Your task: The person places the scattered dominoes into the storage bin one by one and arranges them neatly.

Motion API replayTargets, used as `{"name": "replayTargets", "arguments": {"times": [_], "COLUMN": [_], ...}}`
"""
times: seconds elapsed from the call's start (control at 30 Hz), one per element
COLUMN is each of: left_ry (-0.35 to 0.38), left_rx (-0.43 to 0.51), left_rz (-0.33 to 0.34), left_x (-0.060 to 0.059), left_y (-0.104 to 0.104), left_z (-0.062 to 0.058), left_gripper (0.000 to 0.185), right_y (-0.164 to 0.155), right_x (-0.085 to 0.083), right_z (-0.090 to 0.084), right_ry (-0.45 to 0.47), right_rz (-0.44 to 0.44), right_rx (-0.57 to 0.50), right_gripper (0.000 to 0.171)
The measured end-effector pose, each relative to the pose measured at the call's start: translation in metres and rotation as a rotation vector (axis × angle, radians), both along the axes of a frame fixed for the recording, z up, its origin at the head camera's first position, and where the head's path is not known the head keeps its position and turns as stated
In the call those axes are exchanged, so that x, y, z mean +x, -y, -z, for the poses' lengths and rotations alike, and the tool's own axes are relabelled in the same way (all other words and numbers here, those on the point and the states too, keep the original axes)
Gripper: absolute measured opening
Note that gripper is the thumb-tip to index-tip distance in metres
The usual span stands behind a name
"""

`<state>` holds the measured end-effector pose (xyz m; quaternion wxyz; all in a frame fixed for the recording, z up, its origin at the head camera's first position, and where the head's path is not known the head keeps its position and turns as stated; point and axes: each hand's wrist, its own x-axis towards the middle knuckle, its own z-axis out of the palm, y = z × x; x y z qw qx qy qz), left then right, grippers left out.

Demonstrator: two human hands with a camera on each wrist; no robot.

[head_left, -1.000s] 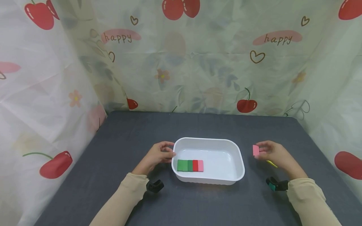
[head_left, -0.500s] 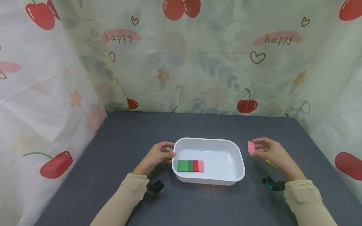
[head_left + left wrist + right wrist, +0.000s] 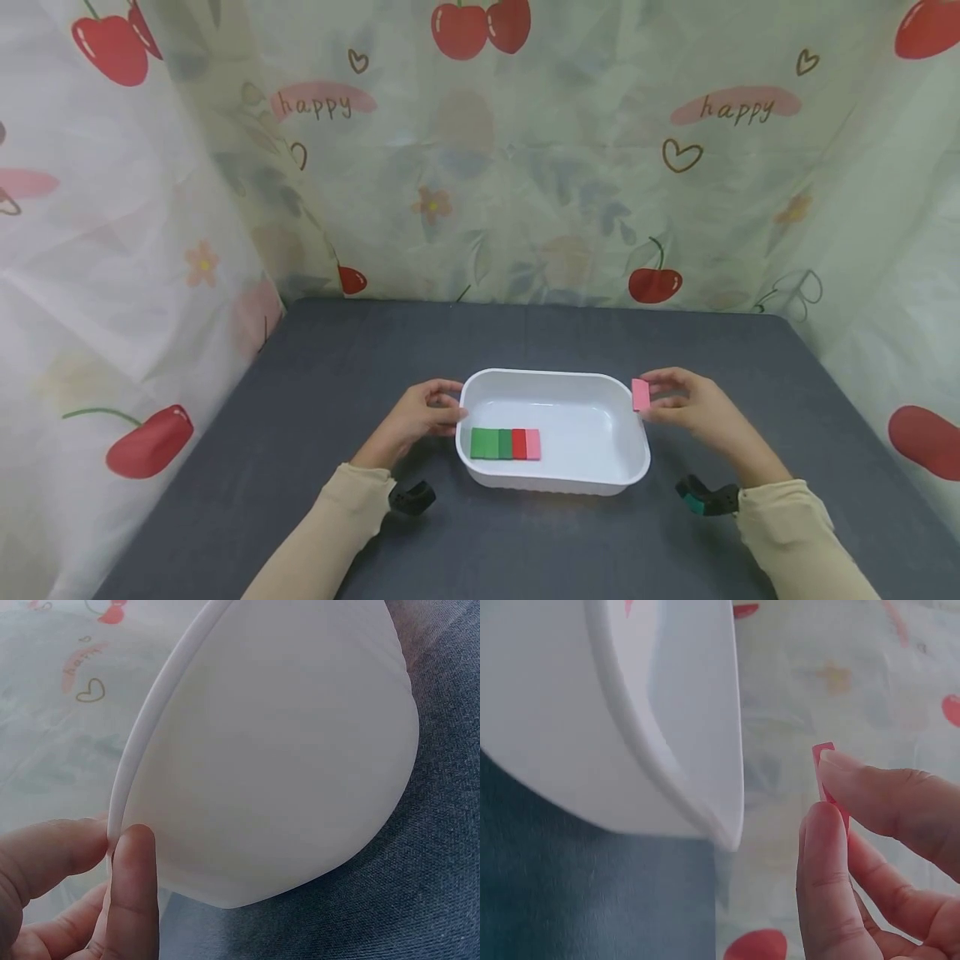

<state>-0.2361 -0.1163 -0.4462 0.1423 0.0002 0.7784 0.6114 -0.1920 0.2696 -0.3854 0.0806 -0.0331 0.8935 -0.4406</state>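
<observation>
1. Pink flat rectangular tile is pinched upright between thumb and fingers of the right hand, just above the right rim of the white plastic tray.
2. Its long axis stands roughly vertical, its broad face turned towards the head camera, probably for lowering in.
3. Left hand pinches the tray's left rim, seemingly steadying it.
4. Inside the tray, near its left wall, green, red and pink tiles lie flat in a row.

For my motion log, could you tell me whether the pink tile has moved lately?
Yes: the pink tile, pinched by the right hand, moved left to the white tray's rim.

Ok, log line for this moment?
left hand: holds white tray rim | right hand: pinches pink tile at tray's right rim | four tiles inside
</observation>
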Motion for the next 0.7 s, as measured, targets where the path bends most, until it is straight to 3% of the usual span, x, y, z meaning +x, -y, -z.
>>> {"name": "replayTargets", "arguments": {"times": [0.7], "left_ry": [-0.009], "left_rx": [0.021], "left_rz": [0.024], "left_x": [0.001], "left_y": [0.001], "left_z": [-0.001], "left_gripper": [0.048], "right_y": [0.046], "right_x": [0.001], "right_z": [0.008], "right_ry": [0.038], "right_rz": [-0.016], "right_rx": [-0.038], "right_gripper": [0.059]}}
